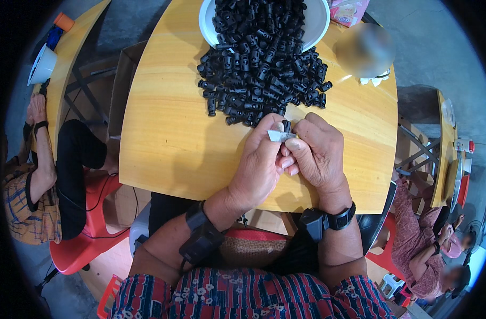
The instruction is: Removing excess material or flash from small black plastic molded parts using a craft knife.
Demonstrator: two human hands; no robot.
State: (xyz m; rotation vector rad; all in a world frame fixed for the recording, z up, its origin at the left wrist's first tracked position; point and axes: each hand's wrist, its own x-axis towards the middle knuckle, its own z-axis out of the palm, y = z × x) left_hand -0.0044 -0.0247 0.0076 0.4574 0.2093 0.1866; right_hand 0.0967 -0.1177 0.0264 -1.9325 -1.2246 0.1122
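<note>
Close together over the near part of the table, both my hands are closed at the near edge of a heap of small black plastic cord locks (253,80). One black cord lock (286,126) stands between my fingertips, gripped by my left hand (259,165). My right hand (322,151) pinches a short metal knife blade (279,136) under its thumb. The blade's pointed end reaches left across the near side of the cord lock, close to my left thumb. My fingers hide the lower part of the cord lock and the rest of the knife.
The heap spills from a white basin (206,26) onto the yellow wooden table (163,122). A pink package (348,10) and a blurred round object (365,50) lie at the far right. People sit at other tables left and right, one on a red chair (86,234).
</note>
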